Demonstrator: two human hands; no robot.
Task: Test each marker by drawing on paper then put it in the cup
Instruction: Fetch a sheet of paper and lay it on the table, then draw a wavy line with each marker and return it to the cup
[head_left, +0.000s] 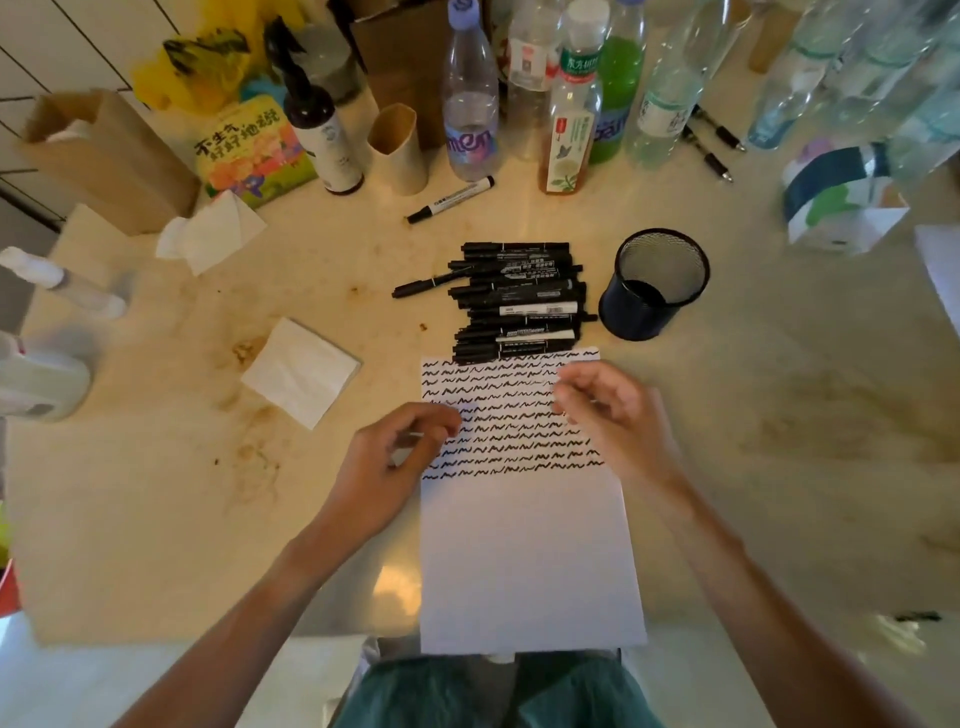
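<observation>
Right hand (605, 405), fingers loosely curled and empty, hovers nearest the marker pile (519, 301), just beyond the paper's (524, 545) far edge; marker axes run left-right.

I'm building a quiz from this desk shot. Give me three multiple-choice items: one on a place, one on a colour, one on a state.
1. Where is the cup relative to the marker pile?
A. right of it
B. left of it
C. on the paper

2. What colour are the squiggles on the paper?
A. red
B. black
C. green

3. What does the cup hold?
A. many markers
B. water
C. nothing visible

Answers: 1 A, the cup stands beside the pile's right end. 2 B, every row of marks is black. 3 C, its mesh inside shows no markers.
</observation>
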